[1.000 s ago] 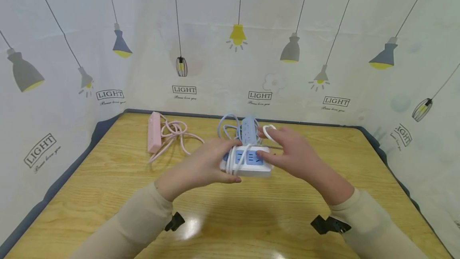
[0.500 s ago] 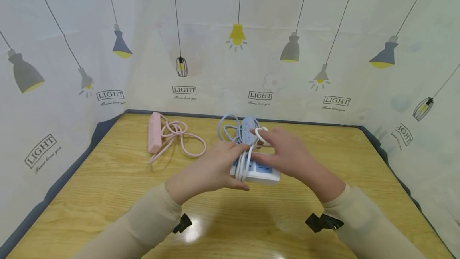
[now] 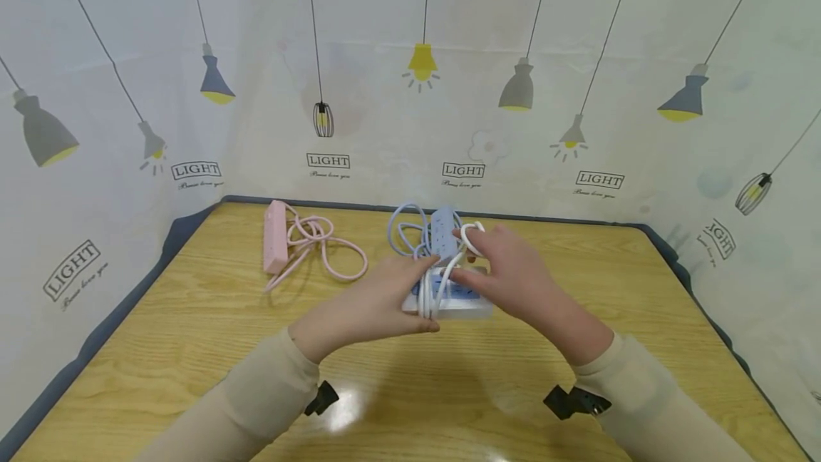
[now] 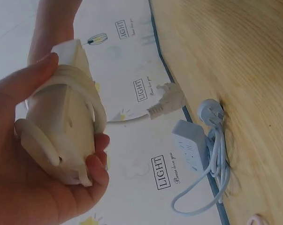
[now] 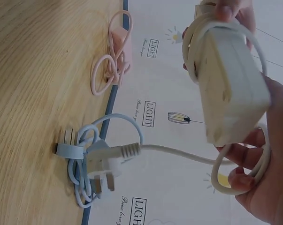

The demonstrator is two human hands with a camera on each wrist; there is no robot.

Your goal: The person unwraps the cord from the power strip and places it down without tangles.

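Note:
A white power strip (image 3: 476,311) with blue socket faces is held above the table. My left hand (image 3: 375,299) grips its left end, thumb at the near side and fingers over the far side. Several turns of white cable (image 5: 200,44) wrap the strip beside that grip. My right hand (image 3: 518,273) holds a loop of the same cable (image 5: 217,171) in curled fingers, close to the strip's other end. From there the cable's free end hangs down to a white plug (image 4: 171,98), in the air in both wrist views.
Behind the hands, a blue power strip (image 3: 442,228) with a bundled blue cable (image 3: 400,214) lies near the table's back edge. A pink power strip (image 3: 276,237) and its loose pink cable (image 3: 349,276) lie at the back left. A printed curtain (image 3: 385,155) encloses the table.
The white power strip shifted right and nearer, then slightly back. My right hand moved left, and its thumb left the socket face. The cable now runs from the wrapped turns up to that hand.

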